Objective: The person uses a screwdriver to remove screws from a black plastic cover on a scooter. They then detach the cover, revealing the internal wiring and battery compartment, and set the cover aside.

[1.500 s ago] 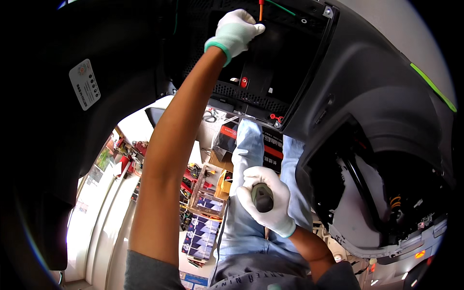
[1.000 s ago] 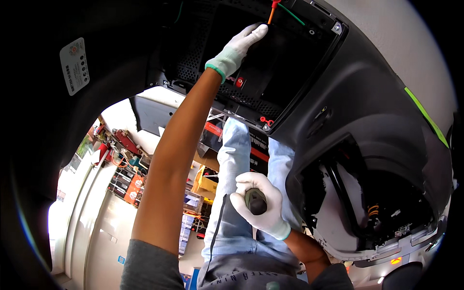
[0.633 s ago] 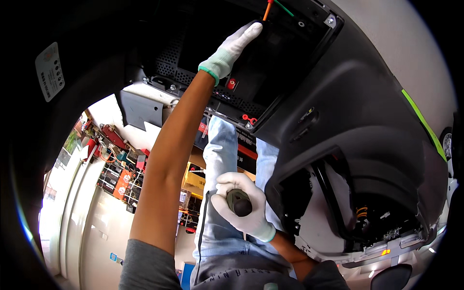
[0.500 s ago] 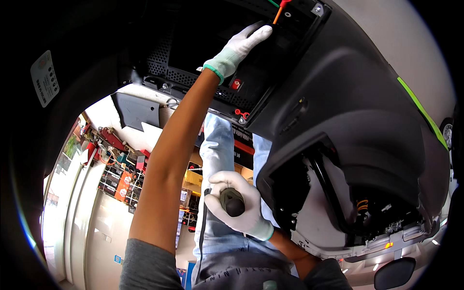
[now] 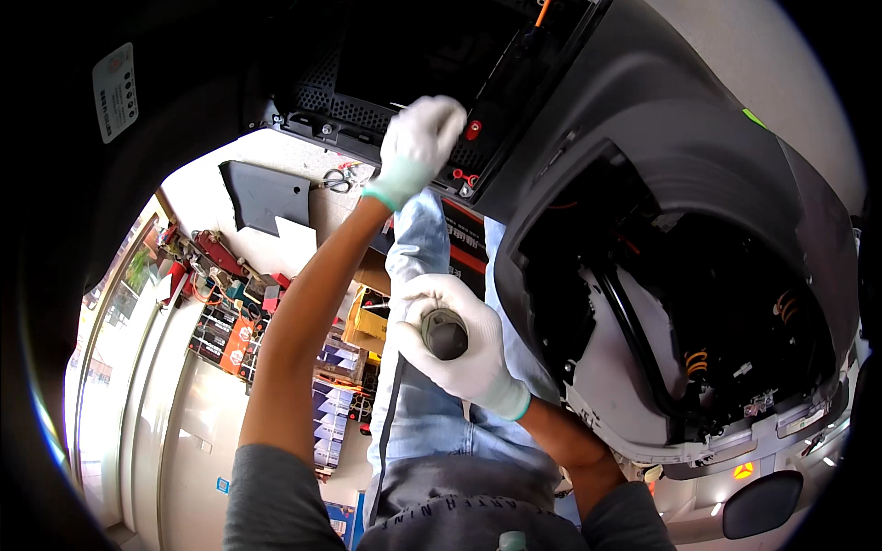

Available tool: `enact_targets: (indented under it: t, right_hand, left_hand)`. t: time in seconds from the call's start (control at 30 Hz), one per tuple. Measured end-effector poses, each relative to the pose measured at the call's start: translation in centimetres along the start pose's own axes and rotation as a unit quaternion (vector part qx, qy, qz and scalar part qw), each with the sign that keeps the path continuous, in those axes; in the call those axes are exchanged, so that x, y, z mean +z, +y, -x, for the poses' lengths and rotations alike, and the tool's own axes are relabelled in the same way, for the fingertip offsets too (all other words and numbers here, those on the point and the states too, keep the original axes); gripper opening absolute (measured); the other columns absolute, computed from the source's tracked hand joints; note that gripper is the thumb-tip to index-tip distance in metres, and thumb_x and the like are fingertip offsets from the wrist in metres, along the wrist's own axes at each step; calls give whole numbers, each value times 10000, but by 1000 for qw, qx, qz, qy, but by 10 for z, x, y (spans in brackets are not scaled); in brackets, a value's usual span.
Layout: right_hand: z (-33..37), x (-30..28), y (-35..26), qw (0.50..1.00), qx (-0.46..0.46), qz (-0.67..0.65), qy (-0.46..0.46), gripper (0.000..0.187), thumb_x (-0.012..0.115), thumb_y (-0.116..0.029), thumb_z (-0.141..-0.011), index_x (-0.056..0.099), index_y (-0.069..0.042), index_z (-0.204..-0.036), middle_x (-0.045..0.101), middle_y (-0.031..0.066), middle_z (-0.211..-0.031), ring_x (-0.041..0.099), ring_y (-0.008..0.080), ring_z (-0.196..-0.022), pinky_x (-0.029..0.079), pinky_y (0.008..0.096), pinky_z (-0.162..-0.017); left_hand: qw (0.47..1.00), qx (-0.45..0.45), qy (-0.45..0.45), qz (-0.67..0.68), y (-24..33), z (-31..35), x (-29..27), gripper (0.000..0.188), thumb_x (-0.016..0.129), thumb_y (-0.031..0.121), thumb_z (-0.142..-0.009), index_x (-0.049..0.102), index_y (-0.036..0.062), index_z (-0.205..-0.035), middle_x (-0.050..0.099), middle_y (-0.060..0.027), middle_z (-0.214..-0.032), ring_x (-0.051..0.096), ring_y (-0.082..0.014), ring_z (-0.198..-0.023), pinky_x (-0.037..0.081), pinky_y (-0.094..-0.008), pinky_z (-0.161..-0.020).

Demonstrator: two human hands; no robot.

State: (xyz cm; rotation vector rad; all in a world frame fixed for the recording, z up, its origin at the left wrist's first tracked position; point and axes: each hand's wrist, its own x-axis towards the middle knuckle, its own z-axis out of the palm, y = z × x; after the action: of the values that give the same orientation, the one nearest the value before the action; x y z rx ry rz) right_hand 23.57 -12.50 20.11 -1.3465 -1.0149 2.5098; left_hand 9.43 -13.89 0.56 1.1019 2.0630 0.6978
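Note:
My left hand [image 5: 423, 138], in a white glove with a green cuff, is over the near part of a dark perforated tray-like panel [image 5: 312, 96]. Its fingers are curled closed and slightly blurred, and whatever they may hold is hidden. A red fitting [image 5: 473, 130] lies just right of those fingers. In front of my lap, my gloved right hand [image 5: 469, 354] is wrapped round a tool with a thick dark rounded handle [image 5: 446, 336], seen end-on. The rest of that tool is hidden.
Grey vehicle bodywork [image 5: 634, 101] with a wheel-arch opening curves along the right. At left, scissors [image 5: 336, 181] and a dark flat piece [image 5: 266, 197] lie on a pale surface. Boxes [image 5: 335, 413] and a red-and-black battery-like case [image 5: 467, 248] are below the panel.
My left hand has drawn back toward me from the panel's far part, and its fingers are more curled. My right hand, still round the handle, sits higher in the picture. The view has shifted.

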Motion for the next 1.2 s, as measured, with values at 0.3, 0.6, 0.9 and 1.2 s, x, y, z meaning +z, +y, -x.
enact_targets:
  t: [0.3, 0.6, 0.9, 1.2]
  right_hand:
    - [21, 2, -3, 998, 25, 53, -10, 278, 674, -25, -783, 551, -46, -1032, 571, 25, -763, 541, 61, -670, 442, 216, -625]
    - [27, -2, -8, 994, 65, 82, -21, 280, 652, 52, -771, 553, 10, -1030, 545, -51, -762, 481, -2, -715, 397, 168, -684]
    - [25, -7, -3, 984, 84, 154, -24, 267, 661, 48, -741, 575, 22, -992, 572, -17, -758, 527, 34, -733, 428, 201, -748]
    - [25, 0, 0, 992, 103, 74, -27, 271, 640, 62, -774, 556, 12, -1026, 552, -41, -730, 489, 4, -687, 393, 167, -656]
  left_hand:
    - [944, -61, -208, -250, 26, 47, 6, 242, 630, 353, -829, 641, 157, -971, 589, -102, -907, 607, -289, -891, 510, -410, -748]
    - [942, -42, -199, -267, 14, 51, 14, 113, 606, 104, -805, 607, 110, -918, 599, -78, -888, 605, -278, -880, 500, -395, -759]
    - [958, -75, -151, -232, 21, 44, 13, 86, 574, 91, -822, 582, 73, -906, 617, -94, -833, 645, -289, -773, 522, -409, -696]
    - [952, -209, -212, 66, -7, 41, 15, 263, 774, 271, -697, 714, 71, -857, 685, -129, -803, 669, -260, -775, 522, -356, -732]
